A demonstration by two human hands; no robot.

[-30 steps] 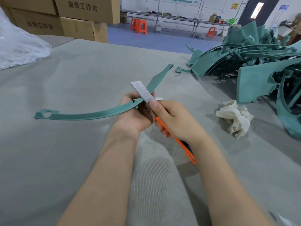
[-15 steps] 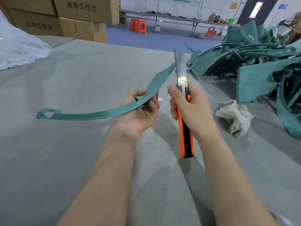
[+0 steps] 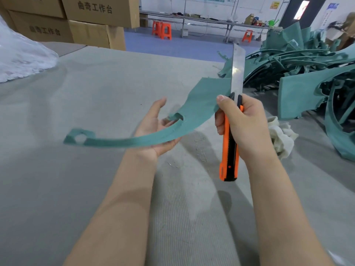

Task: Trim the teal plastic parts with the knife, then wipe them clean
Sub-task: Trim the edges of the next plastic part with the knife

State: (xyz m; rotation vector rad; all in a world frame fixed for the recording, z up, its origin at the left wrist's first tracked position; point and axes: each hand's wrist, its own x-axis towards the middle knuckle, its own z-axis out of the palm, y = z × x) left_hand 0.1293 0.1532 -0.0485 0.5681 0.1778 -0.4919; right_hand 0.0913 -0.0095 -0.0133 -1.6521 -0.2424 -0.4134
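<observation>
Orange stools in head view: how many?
3. Left stool and middle stool stand side by side on the blue floor before the long table. Right stool stands farther right. The teal parts pile may hide more.

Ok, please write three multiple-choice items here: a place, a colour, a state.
1. Where does the white cloth lie?
A. on the table, right of the right hand
B. in a bucket
C. on a shelf

2. Handle colours of the utility knife?
A. blue and white
B. orange and black
C. all red

3. State of its blade?
A. drawn in
B. pushed far out
C. broken off

Answers: 1 A, it lies crumpled beside the right wrist; 2 B, both colours show below the grip; 3 B, the long blade stands above the right hand.
</observation>
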